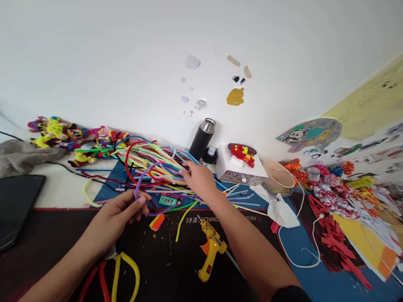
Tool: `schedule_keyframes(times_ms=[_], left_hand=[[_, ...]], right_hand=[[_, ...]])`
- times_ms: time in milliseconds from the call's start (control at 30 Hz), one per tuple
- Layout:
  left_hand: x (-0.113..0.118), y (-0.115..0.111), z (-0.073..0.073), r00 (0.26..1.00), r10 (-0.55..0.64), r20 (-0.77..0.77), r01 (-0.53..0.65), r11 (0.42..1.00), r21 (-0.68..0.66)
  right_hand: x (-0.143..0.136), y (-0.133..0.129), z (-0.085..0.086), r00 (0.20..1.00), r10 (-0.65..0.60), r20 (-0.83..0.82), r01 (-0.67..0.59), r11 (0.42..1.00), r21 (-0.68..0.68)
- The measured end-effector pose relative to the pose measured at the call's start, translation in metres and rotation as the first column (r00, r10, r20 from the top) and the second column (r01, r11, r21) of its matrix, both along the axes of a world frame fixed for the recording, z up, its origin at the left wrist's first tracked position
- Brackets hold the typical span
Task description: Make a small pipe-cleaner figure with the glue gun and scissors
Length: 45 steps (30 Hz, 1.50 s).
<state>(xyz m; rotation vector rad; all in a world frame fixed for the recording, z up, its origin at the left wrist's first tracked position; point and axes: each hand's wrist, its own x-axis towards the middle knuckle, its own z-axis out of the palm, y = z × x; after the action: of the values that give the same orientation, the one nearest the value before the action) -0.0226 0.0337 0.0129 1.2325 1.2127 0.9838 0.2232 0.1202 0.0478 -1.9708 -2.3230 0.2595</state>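
A bent purple pipe cleaner (147, 170) is pinched between the thumb and fingers of my left hand (126, 210). My right hand (199, 180) lies on the right end of a loose heap of colourful pipe cleaners (160, 160), its fingers curled around some of the stems. Below the heap rests a small teal packet (169, 201), with an orange-and-yellow tuft (157, 221) close to my left fingertips. On the dark mat lies a yellow hot glue gun (211, 249), left of my right forearm. Scissors or pliers with red and yellow handles (125, 278) sit beside my left forearm, their head partly hidden.
A black thermos (202, 139) stands against the wall, left of a white box (243, 169). Finished pipe-cleaner figures (55, 133) are piled at back left, above a black tablet-like slab (8, 212). White cable (297, 265), tissue (283, 213) and red strips (332, 239) lie to the right.
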Motion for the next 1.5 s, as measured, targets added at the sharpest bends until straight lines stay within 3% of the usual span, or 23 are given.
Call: schedule_keyframes(times_ms=[267, 533, 800, 1067, 1300, 1500], left_hand=[[0.002, 0.001, 0.001, 1.0, -0.009, 0.0, 0.009, 1.0, 0.009], [0.002, 0.0, 0.008, 1.0, -0.005, 0.0, 0.005, 0.999, 0.038], [0.004, 0.0, 0.004, 0.999, -0.021, -0.028, 0.022, 0.998, 0.053], [0.003, 0.0, 0.003, 0.999, -0.018, -0.034, 0.02, 0.997, 0.071], [0.002, 0.0, -0.001, 0.999, -0.029, -0.021, 0.03, 0.998, 0.061], [0.004, 0.0, 0.004, 0.999, -0.027, -0.032, 0.029, 0.998, 0.053]], right_hand=[[0.0, 0.022, -0.02, 0.998, 0.018, 0.055, -0.012, 0.995, -0.098], [0.015, 0.032, -0.005, 0.977, -0.035, -0.211, 0.018, 0.996, -0.082], [0.04, 0.043, -0.01, 0.807, -0.067, -0.586, 0.008, 0.995, -0.103], [0.044, 0.043, -0.015, 0.682, -0.114, -0.722, 0.042, 0.992, -0.118], [0.044, 0.049, -0.013, 0.708, -0.094, -0.7, 0.162, 0.986, 0.031], [0.037, 0.04, -0.007, 0.817, -0.07, -0.572, 0.17, 0.978, 0.123]])
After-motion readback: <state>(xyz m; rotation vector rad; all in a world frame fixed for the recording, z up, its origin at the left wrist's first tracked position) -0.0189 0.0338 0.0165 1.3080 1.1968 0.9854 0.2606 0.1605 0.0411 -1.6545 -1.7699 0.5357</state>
